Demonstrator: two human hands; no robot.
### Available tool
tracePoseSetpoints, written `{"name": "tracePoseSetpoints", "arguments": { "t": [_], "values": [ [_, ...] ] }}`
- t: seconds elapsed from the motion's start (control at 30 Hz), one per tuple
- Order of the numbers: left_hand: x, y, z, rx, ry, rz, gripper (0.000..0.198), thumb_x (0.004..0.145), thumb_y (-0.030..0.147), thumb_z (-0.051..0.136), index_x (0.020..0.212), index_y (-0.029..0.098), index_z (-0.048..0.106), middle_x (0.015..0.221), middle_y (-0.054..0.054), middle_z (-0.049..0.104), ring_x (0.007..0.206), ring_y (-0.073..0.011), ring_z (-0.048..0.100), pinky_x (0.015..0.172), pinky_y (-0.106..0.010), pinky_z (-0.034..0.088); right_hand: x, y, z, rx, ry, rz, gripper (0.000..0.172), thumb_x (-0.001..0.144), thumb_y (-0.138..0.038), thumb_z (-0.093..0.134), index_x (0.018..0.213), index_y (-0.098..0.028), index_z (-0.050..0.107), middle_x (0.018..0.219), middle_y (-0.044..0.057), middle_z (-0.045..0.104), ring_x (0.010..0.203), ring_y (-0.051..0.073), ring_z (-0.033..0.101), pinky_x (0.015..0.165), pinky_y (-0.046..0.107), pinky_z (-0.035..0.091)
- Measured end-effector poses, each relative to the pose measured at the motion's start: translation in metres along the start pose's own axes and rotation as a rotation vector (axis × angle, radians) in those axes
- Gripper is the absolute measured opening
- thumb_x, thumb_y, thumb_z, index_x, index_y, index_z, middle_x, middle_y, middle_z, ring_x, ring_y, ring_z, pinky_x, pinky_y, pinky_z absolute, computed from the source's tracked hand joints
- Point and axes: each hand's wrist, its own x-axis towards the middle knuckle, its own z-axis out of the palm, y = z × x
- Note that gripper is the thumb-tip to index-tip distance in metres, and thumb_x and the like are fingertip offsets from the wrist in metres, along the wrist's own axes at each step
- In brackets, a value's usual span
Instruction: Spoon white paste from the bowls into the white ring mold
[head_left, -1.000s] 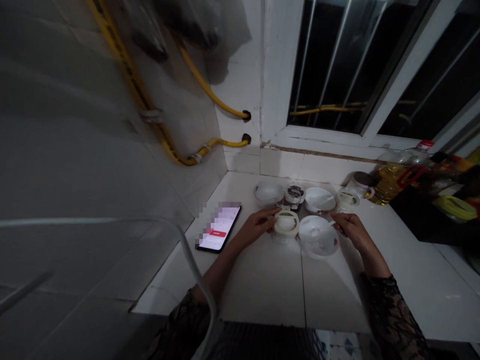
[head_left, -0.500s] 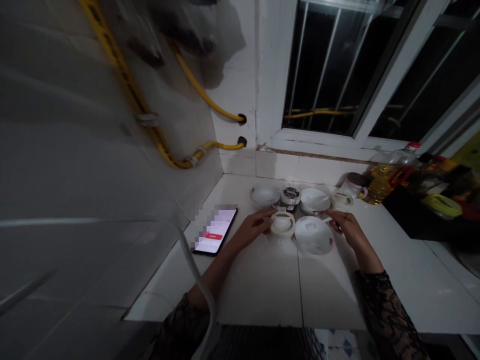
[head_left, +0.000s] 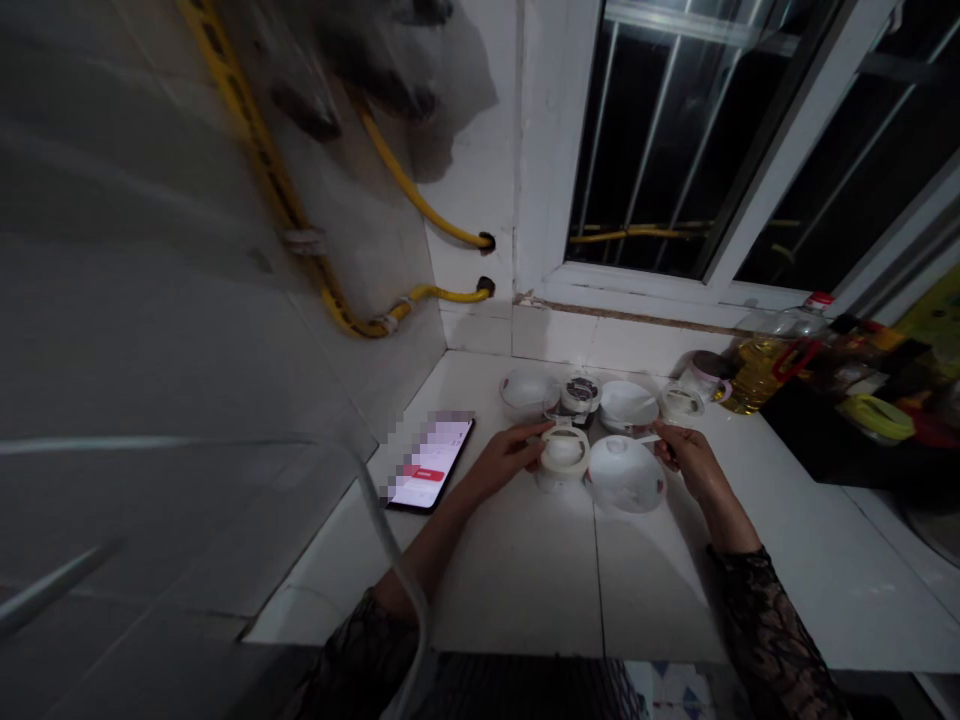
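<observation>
The right hand's (head_left: 684, 458) grip is pinched on a white spoon (head_left: 648, 439), likely light and stiff, over the front bowl (head_left: 634, 492); the left hand (head_left: 514, 452), closure unclear, touches the pale-rimmed jar (head_left: 565, 452) on the counter (head_left: 525, 580), probably slippery, best held round its sides.

White bowl (head_left: 628, 470) (white spoon (head_left: 648, 438) at its rim) just beside cream-rimmed jar (head_left: 565, 454)

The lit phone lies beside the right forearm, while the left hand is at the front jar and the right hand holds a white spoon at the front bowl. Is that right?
Not quite: the lit phone lies beside the left forearm, as the head view shows. The rest stands: left hand at the front jar, right hand holding a white spoon at the front bowl.
</observation>
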Motion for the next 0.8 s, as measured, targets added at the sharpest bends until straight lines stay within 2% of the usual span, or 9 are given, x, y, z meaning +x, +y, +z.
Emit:
{"name": "tracePoseSetpoints", "arguments": {
  "t": [0.13, 0.23, 0.33, 0.37, 0.43, 0.5, 0.6, 0.7, 0.8],
  "values": [
    [0.000, 0.001, 0.000, -0.014, 0.002, -0.011, 0.050, 0.077, 0.042, 0.064, 0.118, 0.012, 0.066, 0.089, -0.009, 0.068, 0.060, -0.0117, 0.056, 0.060, -0.026, 0.047, -0.014, -0.009, 0.025, -0.097, 0.140, -0.202, 0.052, 0.079, -0.063, 0.051, 0.049, -0.020, 0.043, 0.043, -0.005, 0.038, 0.039, 0.008, 0.031, 0.041, 0.025, 0.024],
    [0.000, 0.001, 0.000, -0.024, -0.005, -0.019, 0.053, 0.077, 0.042, 0.064, 0.120, 0.011, 0.065, 0.091, -0.009, 0.068, 0.060, -0.0114, 0.056, 0.061, -0.026, 0.048, -0.026, -0.011, 0.046, -0.316, 0.260, -0.569, 0.047, 0.090, -0.049, 0.045, 0.053, -0.021, 0.043, 0.047, -0.003, 0.043, 0.047, 0.011, 0.041, 0.050, 0.026, 0.033],
    [0.000, -0.001, -0.001, -0.032, -0.013, -0.012, 0.053, 0.078, 0.041, 0.063, 0.122, 0.011, 0.063, 0.089, -0.008, 0.068, 0.061, -0.0116, 0.056, 0.061, -0.026, 0.048, -0.033, -0.010, 0.059, -0.634, 0.175, -1.023, 0.034, 0.093, -0.032, 0.049, 0.062, -0.019, 0.051, 0.057, 0.000, 0.056, 0.056, 0.013, 0.050, 0.069, 0.030, 0.040],
    [0.000, -0.001, -0.001, -0.031, -0.012, -0.009, 0.053, 0.078, 0.041, 0.063, 0.122, 0.011, 0.063, 0.088, -0.008, 0.068, 0.061, -0.0118, 0.056, 0.061, -0.026, 0.048, -0.034, -0.010, 0.061, -0.715, 0.143, -1.123, 0.029, 0.092, -0.028, 0.051, 0.064, -0.019, 0.053, 0.059, 0.000, 0.059, 0.058, 0.012, 0.052, 0.074, 0.031, 0.040],
    [0.000, -0.002, -0.001, -0.020, -0.003, -0.006, 0.053, 0.079, 0.040, 0.063, 0.122, 0.011, 0.063, 0.088, -0.009, 0.069, 0.061, -0.0120, 0.057, 0.061, -0.026, 0.048, -0.034, -0.010, 0.061, -0.786, 0.156, -1.216, 0.024, 0.092, -0.022, 0.052, 0.068, -0.019, 0.055, 0.061, 0.000, 0.061, 0.058, 0.012, 0.053, 0.077, 0.032, 0.039],
    [0.000, -0.002, -0.001, -0.005, 0.000, -0.002, 0.052, 0.079, 0.040, 0.063, 0.121, 0.011, 0.063, 0.088, -0.009, 0.069, 0.060, -0.0121, 0.057, 0.060, -0.026, 0.048, -0.033, -0.012, 0.055, -0.744, 0.231, -1.192, 0.024, 0.092, -0.021, 0.051, 0.068, -0.019, 0.055, 0.060, 0.000, 0.060, 0.058, 0.013, 0.052, 0.076, 0.032, 0.040],
    [-0.001, 0.001, -0.001, 0.026, -0.002, 0.002, 0.050, 0.079, 0.040, 0.062, 0.120, 0.012, 0.064, 0.086, -0.008, 0.069, 0.060, -0.0119, 0.057, 0.061, -0.026, 0.047, -0.029, -0.013, 0.039, -0.605, 0.279, -0.961, 0.032, 0.092, -0.027, 0.049, 0.060, -0.019, 0.050, 0.054, -0.002, 0.051, 0.055, 0.012, 0.047, 0.066, 0.028, 0.040],
    [-0.002, 0.003, -0.001, 0.041, -0.002, -0.013, 0.050, 0.080, 0.039, 0.061, 0.121, 0.011, 0.064, 0.083, -0.007, 0.069, 0.060, -0.0121, 0.056, 0.061, -0.026, 0.048, -0.022, -0.011, 0.017, -0.512, 0.216, -0.641, 0.042, 0.089, -0.038, 0.048, 0.051, -0.020, 0.039, 0.048, -0.004, 0.038, 0.050, 0.011, 0.038, 0.051, 0.024, 0.033],
    [-0.002, 0.003, -0.001, 0.031, -0.002, -0.016, 0.051, 0.080, 0.040, 0.060, 0.122, 0.010, 0.063, 0.085, -0.008, 0.070, 0.061, -0.0123, 0.056, 0.062, -0.026, 0.049, -0.016, -0.007, 0.001, -0.525, 0.063, -0.406, 0.046, 0.083, -0.045, 0.048, 0.048, -0.021, 0.032, 0.048, -0.004, 0.029, 0.046, 0.009, 0.030, 0.046, 0.024, 0.025]
  ]
}}
